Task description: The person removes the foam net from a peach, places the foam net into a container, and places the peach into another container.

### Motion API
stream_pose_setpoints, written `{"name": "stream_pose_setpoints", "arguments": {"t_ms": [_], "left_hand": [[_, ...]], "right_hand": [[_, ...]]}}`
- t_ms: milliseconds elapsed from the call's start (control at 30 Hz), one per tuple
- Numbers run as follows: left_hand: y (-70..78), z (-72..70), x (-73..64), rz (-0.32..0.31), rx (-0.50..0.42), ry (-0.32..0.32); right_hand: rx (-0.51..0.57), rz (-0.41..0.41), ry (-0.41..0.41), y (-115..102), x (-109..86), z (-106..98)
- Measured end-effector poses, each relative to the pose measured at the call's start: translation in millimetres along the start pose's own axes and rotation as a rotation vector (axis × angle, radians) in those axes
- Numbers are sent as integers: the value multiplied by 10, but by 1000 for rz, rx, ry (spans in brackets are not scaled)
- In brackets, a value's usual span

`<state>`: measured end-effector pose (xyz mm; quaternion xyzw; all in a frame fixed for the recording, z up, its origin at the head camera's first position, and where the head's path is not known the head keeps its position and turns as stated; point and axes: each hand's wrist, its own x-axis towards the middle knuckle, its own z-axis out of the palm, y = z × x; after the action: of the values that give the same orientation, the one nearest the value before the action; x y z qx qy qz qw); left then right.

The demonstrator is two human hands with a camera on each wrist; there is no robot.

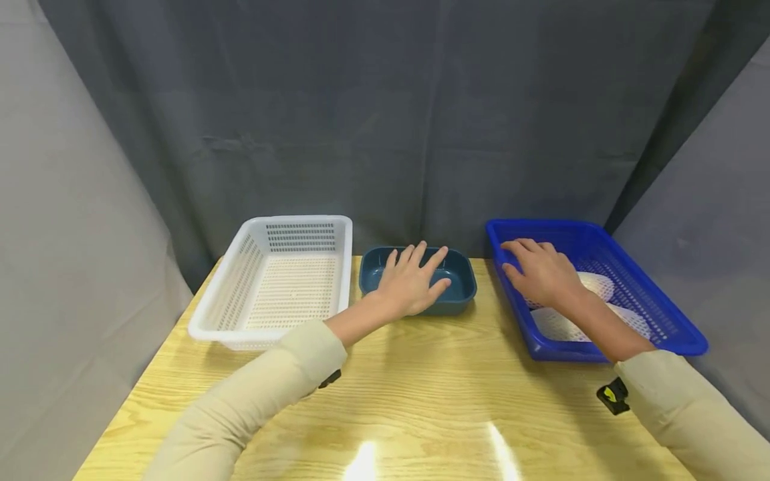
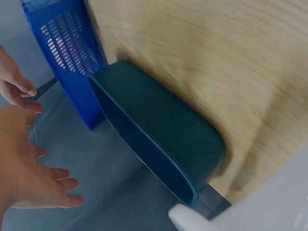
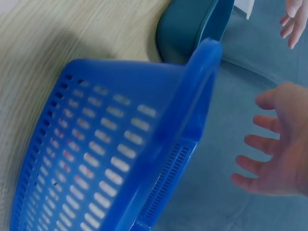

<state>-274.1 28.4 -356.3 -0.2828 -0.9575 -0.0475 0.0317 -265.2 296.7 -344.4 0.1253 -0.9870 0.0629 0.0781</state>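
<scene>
In the head view my left hand (image 1: 409, 284) hovers above a dark teal plastic tub (image 1: 451, 307), its fingers spread and nothing in them. The left wrist view shows that hand (image 2: 36, 168) apart from the tub's rim (image 2: 144, 139). Over the left side of a blue perforated basket (image 1: 656, 294) is my right hand (image 1: 544, 274), holding nothing. In the right wrist view the right hand (image 3: 284, 144) is clear of the basket's rim (image 3: 178, 125). White net-covered items (image 1: 628, 321) lie inside the blue basket, partly hidden by my right hand and forearm.
A white perforated basket (image 1: 210, 321) stands on the left of the wooden table (image 1: 421, 387), with only its slotted floor showing inside. A grey curtain (image 1: 385, 120) hangs close behind the containers. Lighter grey cloth (image 1: 72, 234) hangs at the left side.
</scene>
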Motion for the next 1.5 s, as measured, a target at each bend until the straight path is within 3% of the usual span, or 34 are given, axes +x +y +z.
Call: {"name": "stream_pose_setpoints", "arguments": {"t_ms": [333,633,900,1133,1500], "left_hand": [[186,86,11,145,-87,11],[329,132,87,243,-24,91],[465,242,100,279,-4,76],[558,344,134,372,13,159],[739,467,190,460,43,248]], "right_hand": [[3,24,-90,155,-129,-2],[14,-11,-86,277,-234,-1],[70,-40,-151,409,-347,79],[145,-128,-202,523,-380,122],[157,-139,-272,553,-449,137]]}}
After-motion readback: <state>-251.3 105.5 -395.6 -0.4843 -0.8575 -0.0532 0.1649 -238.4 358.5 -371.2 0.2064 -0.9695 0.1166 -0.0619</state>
